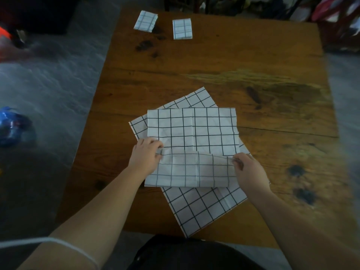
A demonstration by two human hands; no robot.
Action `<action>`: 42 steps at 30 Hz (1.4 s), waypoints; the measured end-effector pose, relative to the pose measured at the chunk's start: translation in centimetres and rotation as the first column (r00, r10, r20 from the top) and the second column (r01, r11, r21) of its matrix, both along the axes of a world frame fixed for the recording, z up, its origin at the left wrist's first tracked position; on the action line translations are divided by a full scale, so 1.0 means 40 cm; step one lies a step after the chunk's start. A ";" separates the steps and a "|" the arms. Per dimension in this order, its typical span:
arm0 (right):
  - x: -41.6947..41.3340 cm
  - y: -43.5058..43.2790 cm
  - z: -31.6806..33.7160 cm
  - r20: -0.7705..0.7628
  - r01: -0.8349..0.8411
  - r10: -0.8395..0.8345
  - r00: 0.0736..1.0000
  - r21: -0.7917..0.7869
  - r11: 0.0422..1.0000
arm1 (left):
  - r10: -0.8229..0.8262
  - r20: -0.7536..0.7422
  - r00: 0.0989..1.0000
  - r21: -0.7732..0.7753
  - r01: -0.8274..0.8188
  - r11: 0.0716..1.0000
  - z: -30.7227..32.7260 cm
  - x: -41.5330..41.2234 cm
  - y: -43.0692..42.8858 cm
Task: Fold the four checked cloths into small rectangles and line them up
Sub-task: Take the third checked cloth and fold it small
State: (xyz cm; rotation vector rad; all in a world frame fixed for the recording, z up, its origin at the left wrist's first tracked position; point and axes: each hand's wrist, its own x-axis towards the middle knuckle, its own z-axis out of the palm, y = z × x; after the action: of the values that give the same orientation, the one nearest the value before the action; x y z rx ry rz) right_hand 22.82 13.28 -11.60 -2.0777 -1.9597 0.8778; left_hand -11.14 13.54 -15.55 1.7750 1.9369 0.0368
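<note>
Two white cloths with a black check lie overlapped near the front of the wooden table (233,67). The top cloth (192,131) has its near edge lifted and folded up over itself. My left hand (146,154) pinches that edge at its left corner, and my right hand (247,168) pinches its right corner. Beneath it the bottom cloth (202,207) lies flat and turned at an angle. At the far left of the table rest two small folded checked rectangles, the left folded cloth (145,21) and the right folded cloth (182,28), side by side with a gap.
Dark stains (145,44) mark the wood near the folded cloths and more dark knots (300,182) lie at the right. A blue bag (11,126) sits on the grey floor to the left. Cluttered items stand beyond the table's far edge.
</note>
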 end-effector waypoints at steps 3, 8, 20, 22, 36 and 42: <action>-0.001 0.007 0.001 -0.020 0.038 -0.038 0.999 0.003 0.999 | 0.022 0.004 1.000 -0.006 -0.022 1.000 -0.003 -0.010 0.005; -0.009 0.023 -0.006 -0.035 0.093 -0.094 0.995 -0.011 0.996 | 0.070 0.038 0.997 -0.001 -0.070 0.998 0.016 -0.024 0.014; -0.088 0.229 0.059 0.017 0.120 -0.123 0.992 0.110 0.987 | 0.257 0.238 0.937 0.056 -0.278 0.959 0.140 -0.087 0.203; -0.098 0.271 0.058 -0.001 0.122 -0.123 0.992 0.104 0.987 | 0.231 0.242 0.942 0.082 -0.257 0.963 0.151 -0.081 0.250; -0.121 0.436 -0.057 0.129 0.202 -0.200 0.971 -0.003 0.979 | 0.182 0.048 0.982 0.057 -0.184 0.981 0.017 -0.058 0.414; -0.144 0.354 -0.037 0.059 0.236 -0.242 0.969 0.092 0.967 | 0.075 -0.009 0.997 0.141 -0.073 0.987 0.026 -0.040 0.310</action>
State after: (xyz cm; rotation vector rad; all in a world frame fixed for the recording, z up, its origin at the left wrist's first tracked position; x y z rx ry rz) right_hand 17.07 27.45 -13.09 -2.2612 -1.6957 0.6707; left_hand -12.75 25.94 -14.53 1.7955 2.0543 0.1916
